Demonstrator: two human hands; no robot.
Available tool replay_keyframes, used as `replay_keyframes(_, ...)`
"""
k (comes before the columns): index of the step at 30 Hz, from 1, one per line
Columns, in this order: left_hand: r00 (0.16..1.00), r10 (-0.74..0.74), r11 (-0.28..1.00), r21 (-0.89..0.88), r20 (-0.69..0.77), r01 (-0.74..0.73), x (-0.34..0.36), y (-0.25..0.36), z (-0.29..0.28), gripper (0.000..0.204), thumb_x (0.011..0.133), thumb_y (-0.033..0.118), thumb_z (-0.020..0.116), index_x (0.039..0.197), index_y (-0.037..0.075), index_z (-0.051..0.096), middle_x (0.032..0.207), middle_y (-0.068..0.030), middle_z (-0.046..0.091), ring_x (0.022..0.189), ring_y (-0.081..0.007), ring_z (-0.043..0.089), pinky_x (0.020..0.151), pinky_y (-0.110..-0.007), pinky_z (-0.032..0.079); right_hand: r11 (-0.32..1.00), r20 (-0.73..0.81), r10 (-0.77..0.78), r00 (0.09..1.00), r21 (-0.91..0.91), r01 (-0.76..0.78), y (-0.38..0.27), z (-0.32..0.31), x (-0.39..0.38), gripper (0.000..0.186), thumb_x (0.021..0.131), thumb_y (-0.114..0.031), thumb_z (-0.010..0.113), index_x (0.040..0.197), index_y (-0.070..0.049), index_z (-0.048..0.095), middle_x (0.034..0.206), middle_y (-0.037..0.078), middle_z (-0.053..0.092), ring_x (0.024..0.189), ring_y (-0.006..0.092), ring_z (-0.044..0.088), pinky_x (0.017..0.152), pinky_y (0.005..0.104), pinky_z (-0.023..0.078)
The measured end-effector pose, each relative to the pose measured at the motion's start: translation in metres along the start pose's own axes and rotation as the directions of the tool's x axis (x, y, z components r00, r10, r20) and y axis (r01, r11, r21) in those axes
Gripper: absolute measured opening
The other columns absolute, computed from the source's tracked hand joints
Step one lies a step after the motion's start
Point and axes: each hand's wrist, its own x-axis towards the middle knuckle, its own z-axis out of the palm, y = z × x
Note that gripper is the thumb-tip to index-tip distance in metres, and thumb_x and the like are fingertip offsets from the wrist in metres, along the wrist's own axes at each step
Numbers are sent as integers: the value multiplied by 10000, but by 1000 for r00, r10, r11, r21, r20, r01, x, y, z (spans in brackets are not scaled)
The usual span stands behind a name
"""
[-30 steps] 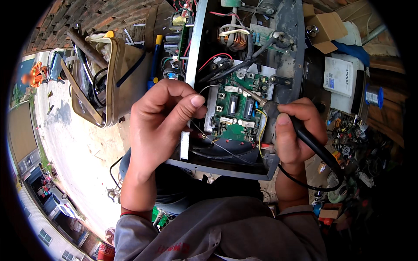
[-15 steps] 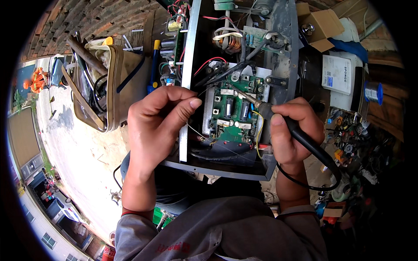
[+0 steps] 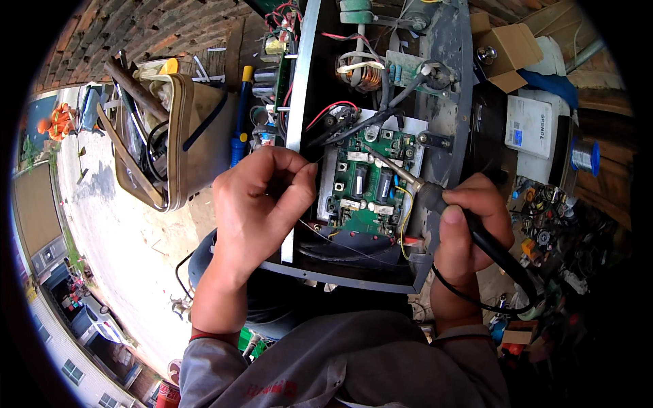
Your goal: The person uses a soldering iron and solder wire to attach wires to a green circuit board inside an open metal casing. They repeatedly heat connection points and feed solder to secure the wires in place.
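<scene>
Toward the near edge of the grey metal chassis, between its left rail and right wall, locate the green circuit board. Your right hand is closed around the soldering iron, thumb and index finger on its grip. The iron's metal shaft slants across the board's right edge, tip directed at the board's far portion; contact between tip and board cannot be confirmed. Your left hand is narrow, thumb and index finger pinching a thin wire. The wire emerges below this hand and slopes toward the chassis's near right corner. Your left hand overlaps the left rail, just beside the board's left edge. A yellow wire curves along the board's right edge. Beyond the board's far edge sits 1 copper-wound coil. Outside the chassis's right wall, note 1 white box, 1 open cardboard box and 1 blue-flanged spool.
</scene>
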Motion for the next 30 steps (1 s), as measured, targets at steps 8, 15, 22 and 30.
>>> replay_keyframes(8, 997, -70, 994, -83, -24, 68, -3, -1, 5, 96, 872, 46, 761, 850, -1, 681, 694, -31, 664, 592, -51, 596, 542, -221, 468, 986, 84, 82, 993, 137, -93, 13, -11, 26, 215, 871, -169, 711, 880, 39, 659, 707, 96, 601, 585, 123, 499, 537, 261, 354)
replay_keyframes(15, 999, -33, 999, -25, -9, 33, -1, -4, 5, 92, 861, 34, 769, 853, 2, 682, 699, -24, 652, 581, -49, 585, 533, -216, 458, 985, 185, 84, 979, 130, -109, 18, -15, 42, 183, 824, -148, 711, 841, 30, 671, 691, 112, 604, 568, 160, 541, 524, 270, 381)
replay_keyframes(22, 1000, -4, 1000, -7, -11, 4, 0, -5, 5, 99, 852, 28, 774, 846, 5, 677, 708, -29, 653, 576, -63, 592, 537, -225, 466, 988, 231, 73, 970, 114, -102, 18, -13, 48, 184, 779, -131, 709, 839, 42, 687, 662, 118, 610, 551, 177, 565, 509, 275, 404)
replay_keyframes(30, 1000, -22, 999, -30, -10, 21, -1, -6, 6, 103, 855, 31, 776, 843, 7, 677, 709, -35, 656, 576, -71, 608, 534, -232, 475, 993, 248, 56, 967, 90, -81, 17, -10, 52, 179, 774, -126, 713, 828, 43, 690, 650, 123, 614, 544, 189, 578, 502, 280, 416)
